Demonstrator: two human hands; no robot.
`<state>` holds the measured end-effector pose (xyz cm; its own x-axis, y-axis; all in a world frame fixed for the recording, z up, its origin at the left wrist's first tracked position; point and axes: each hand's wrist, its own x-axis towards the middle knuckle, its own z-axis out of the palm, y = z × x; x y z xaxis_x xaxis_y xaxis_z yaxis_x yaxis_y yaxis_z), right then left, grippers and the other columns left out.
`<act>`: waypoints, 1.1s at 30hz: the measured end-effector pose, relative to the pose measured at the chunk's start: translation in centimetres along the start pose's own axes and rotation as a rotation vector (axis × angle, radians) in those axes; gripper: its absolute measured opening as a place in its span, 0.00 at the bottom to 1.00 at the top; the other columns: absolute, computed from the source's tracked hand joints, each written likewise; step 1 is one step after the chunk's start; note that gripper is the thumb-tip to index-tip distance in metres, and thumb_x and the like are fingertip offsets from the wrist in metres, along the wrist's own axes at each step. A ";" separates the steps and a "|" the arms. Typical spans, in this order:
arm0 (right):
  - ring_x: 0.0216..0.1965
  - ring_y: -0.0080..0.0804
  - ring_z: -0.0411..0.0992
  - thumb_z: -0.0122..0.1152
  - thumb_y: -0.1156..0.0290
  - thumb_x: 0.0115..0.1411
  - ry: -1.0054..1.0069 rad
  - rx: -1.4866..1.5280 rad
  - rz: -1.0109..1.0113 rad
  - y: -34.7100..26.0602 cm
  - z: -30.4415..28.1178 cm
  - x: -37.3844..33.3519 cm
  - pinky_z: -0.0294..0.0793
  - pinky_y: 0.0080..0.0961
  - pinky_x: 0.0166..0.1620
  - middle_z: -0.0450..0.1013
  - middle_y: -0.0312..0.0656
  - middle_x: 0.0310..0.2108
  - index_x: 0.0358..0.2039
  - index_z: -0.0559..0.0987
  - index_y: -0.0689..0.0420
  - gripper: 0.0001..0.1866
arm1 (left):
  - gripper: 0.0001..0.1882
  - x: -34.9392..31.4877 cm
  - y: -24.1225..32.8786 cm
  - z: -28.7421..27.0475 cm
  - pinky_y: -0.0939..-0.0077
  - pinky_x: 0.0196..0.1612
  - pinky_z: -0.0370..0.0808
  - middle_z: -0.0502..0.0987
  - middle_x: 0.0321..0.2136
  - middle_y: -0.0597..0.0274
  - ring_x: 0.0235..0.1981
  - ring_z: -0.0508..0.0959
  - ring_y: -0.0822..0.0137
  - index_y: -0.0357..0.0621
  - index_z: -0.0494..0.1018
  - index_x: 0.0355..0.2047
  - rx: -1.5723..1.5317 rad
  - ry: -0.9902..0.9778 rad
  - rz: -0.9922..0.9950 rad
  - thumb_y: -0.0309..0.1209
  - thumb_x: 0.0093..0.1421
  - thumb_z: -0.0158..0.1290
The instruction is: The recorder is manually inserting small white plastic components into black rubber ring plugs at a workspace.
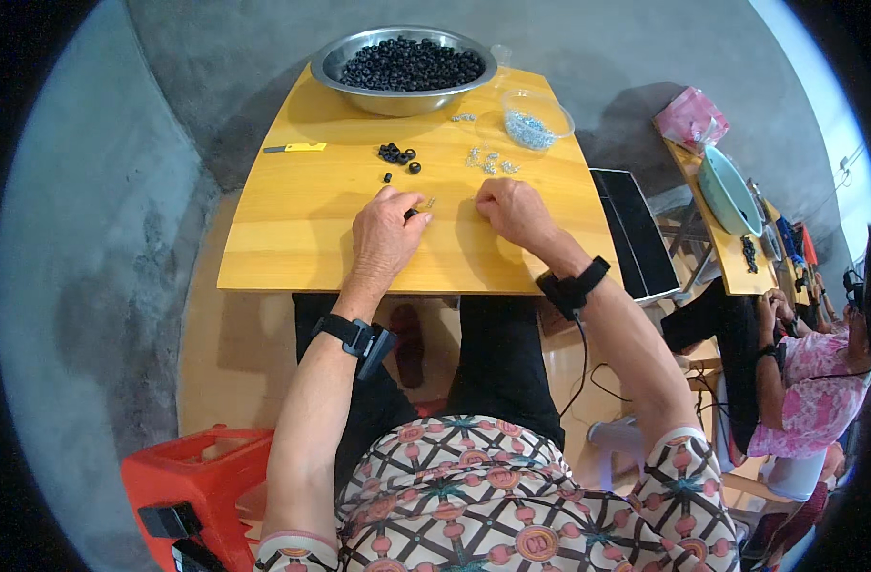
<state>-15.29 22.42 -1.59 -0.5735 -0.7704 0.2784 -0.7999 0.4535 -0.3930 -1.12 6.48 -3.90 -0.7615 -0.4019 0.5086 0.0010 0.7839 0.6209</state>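
Between the thumb and fingers of my left hand (pixel 386 232) is a small black ring-shaped part (pixel 411 214), held just above the yellow table. Beside those fingertips lies a tiny metal piece (pixel 431 203). My right hand (pixel 519 215) rests apart from it, to the right, with fingers curled closed; anything inside is hidden. Beyond my left hand sits a loose group of black ring-shaped parts (pixel 394 153). Small silvery metal pieces (pixel 490 163) are scattered past my right hand.
A steel bowl (pixel 407 99) full of black parts stands at the far edge. Near it are a clear plastic tub (pixel 553 114) of silvery-blue pieces and a yellow utility knife (pixel 306 148). A red plastic stool (pixel 192 477) is at lower left. Another person (pixel 807 391) sits at right.
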 end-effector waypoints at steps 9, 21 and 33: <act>0.35 0.47 0.75 0.57 0.71 0.51 0.051 0.213 0.062 -1.2 0.2 -0.9 0.74 0.35 0.40 0.75 0.54 0.32 0.35 0.79 0.61 0.11 | 0.13 -0.1 -0.3 -0.1 0.67 0.34 0.73 0.75 0.28 0.54 0.29 0.77 0.57 0.39 0.78 0.33 0.009 0.015 0.006 0.31 0.47 0.60; 0.31 0.47 0.73 0.59 0.73 0.49 -0.010 0.080 -0.175 -3.9 2.5 1.2 0.73 0.36 0.36 0.74 0.48 0.28 0.29 0.78 0.58 0.06 | 0.08 0.0 -0.7 0.2 0.68 0.34 0.73 0.76 0.25 0.56 0.28 0.77 0.58 0.41 0.79 0.28 0.019 0.078 0.025 0.29 0.46 0.60; 0.21 0.33 0.73 0.59 0.74 0.51 -0.007 0.260 0.094 -1.4 -0.3 -4.5 0.72 0.26 0.27 0.74 0.44 0.20 0.27 0.77 0.62 0.05 | 0.13 -0.8 -1.1 -2.0 0.88 0.25 0.68 0.75 0.23 0.65 0.23 0.72 0.78 0.38 0.78 0.32 -0.945 -0.006 -0.530 0.38 0.58 0.56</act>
<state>-11.66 25.37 -2.03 -0.6411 -0.7339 0.2245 -0.6706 0.3934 -0.6289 0.80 5.05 -3.80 -0.8154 -0.5776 0.0385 0.1674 -0.1717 0.9708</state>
